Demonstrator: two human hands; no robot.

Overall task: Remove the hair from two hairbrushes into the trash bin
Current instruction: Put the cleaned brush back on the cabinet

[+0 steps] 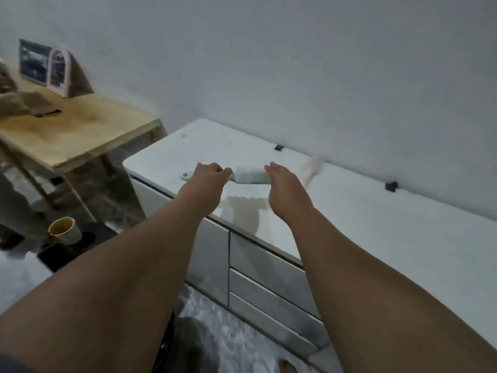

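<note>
Closed around the handle, the left hand (pixel 208 175) holds a pale hairbrush (pixel 248 175) above the white cabinet (pixel 376 219); right hand (pixel 279 179) pinches at its bristled head; pull hair steadily outward; pink brush (pixel 312 169) lies behind, blurred.

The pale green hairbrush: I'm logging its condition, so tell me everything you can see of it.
The pale green hairbrush looks like plastic, with whitish bristles pointing up and a hole at the handle's end. It lies roughly level, held above the white cabinet top. The left hand grips its handle; the right hand meets the head's far end. Hair in it cannot be made out.
</note>
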